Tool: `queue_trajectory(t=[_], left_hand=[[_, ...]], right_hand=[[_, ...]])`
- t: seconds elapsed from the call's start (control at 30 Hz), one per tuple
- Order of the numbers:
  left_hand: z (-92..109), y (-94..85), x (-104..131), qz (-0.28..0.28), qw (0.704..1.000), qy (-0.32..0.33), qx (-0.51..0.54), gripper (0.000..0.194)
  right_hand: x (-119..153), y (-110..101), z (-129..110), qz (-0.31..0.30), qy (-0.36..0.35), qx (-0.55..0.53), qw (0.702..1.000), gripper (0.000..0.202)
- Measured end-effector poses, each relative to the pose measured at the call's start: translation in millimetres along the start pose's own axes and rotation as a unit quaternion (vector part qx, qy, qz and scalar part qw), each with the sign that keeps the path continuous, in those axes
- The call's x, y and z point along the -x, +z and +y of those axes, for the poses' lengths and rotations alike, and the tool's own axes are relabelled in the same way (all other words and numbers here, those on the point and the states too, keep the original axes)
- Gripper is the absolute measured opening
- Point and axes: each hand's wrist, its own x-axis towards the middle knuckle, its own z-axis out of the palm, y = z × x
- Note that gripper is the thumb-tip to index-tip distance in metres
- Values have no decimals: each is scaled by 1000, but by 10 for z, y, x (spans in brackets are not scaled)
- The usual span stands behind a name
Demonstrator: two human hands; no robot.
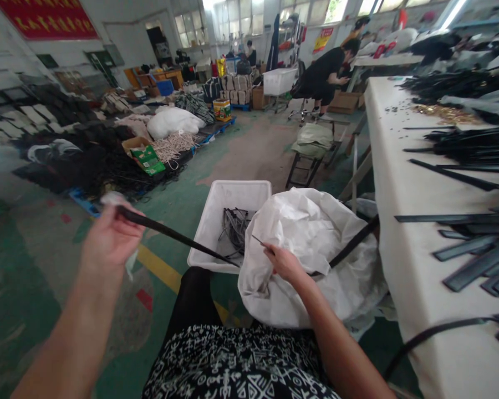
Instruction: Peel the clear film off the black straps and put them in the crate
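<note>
My left hand (114, 233) is closed around one end of a long black strap (170, 237); a whitish cloth or tissue (113, 198) also shows at its fingers. The strap slants down to the right, its far end over the near rim of a white plastic bin (199, 244). My right hand (283, 260) is closed on a thin dark pointed tool (258, 240), whose kind I cannot make out. Beneath that hand spreads a large white woven sack (303, 213). Another dark strap (353, 242) crosses the sack beside my right forearm. Grey and black strips (235, 230) lie inside the bin.
On my right runs a table with a pale cover (393, 183), bearing black straps (478, 249) and small gold-coloured parts (444, 114). A low stool (303, 169) holds folded fabric. Piled goods (174, 122) stand at left on pallets. A seated person (322, 72) bends forward further back.
</note>
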Motion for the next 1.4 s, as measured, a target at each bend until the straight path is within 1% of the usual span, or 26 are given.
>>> queue_trajectory(t=[0.03,0.07,0.1,0.13,0.17,0.2,0.27,0.3,0.33,0.4,0.43,0.5,0.57,0.63,0.7,0.77,0.83,0.93,1.0,1.07,1.13,1.17,1.27,1.3,1.33,1.4], left_hand=[[-232,43,69,15,996,-81,17,14],[-447,74,144,23,990,-140,17,16],[-636,92,219,23,984,-178,11,16],[-796,101,288,12,978,-206,0,14],[-926,102,345,-4,976,-218,-12,11],[-1028,98,390,-25,974,-222,-22,7],[-1169,86,444,-67,971,-228,-34,3],[-1219,82,456,-80,969,-230,-37,3],[-1260,80,462,-91,967,-235,-38,4],[-1324,86,464,-98,964,-245,-37,5],[-1350,94,461,-99,963,-250,-36,6],[-1387,120,449,-97,961,-256,-32,6],[-1401,153,424,-93,962,-254,-23,6],[-1394,183,384,-89,965,-245,-15,6],[-1369,201,335,-89,968,-236,-9,5],[-1342,202,293,-86,969,-233,-8,3],[-1332,191,278,-75,967,-241,-11,4],[-1379,168,348,-55,963,-264,-21,2],[-1445,156,449,-62,959,-275,-30,3],[-1512,144,547,-90,954,-283,-45,10],[-1549,127,591,-111,952,-279,-59,16],[-1552,115,586,-110,955,-269,-59,18],[-1521,76,511,-78,971,-222,-42,20],[-1514,66,498,-73,973,-217,-42,20],[-1517,61,504,-76,971,-221,-46,20],[-1561,68,589,-103,961,-251,-59,21]], right_hand=[[34,-85,-72,28,-7,-16,999,43],[71,-165,-138,63,-15,-27,998,43],[110,-237,-194,101,-22,-30,994,41],[152,-299,-237,136,-27,-21,990,39],[194,-351,-265,164,-26,0,986,37],[237,-394,-279,179,-21,29,983,35],[320,-457,-276,170,-7,78,982,32],[359,-479,-270,150,-5,80,985,31],[395,-495,-268,122,-9,60,991,31],[455,-508,-294,59,-35,-36,997,37],[476,-503,-327,35,-54,-89,994,41],[497,-475,-419,16,-97,-141,985,44],[497,-428,-517,7,-135,-119,984,40],[497,-380,-588,-23,-155,-93,983,34],[516,-341,-620,-67,-168,-100,978,32],[555,-316,-631,-91,-173,-125,973,33],[595,-300,-651,-84,-148,-137,976,33],[606,-285,-743,-29,-106,-81,991,29],[572,-276,-837,6,-111,-32,993,28],[527,-271,-921,19,-122,-29,992,29],[496,-274,-957,14,-125,-53,991,30],[491,-280,-951,3,-131,-67,989,30],[513,-303,-872,-38,-151,-94,983,26],[522,-309,-843,-43,-149,-98,983,25],[526,-312,-821,-41,-141,-100,984,25],[510,-307,-810,-22,-123,-94,988,25]])
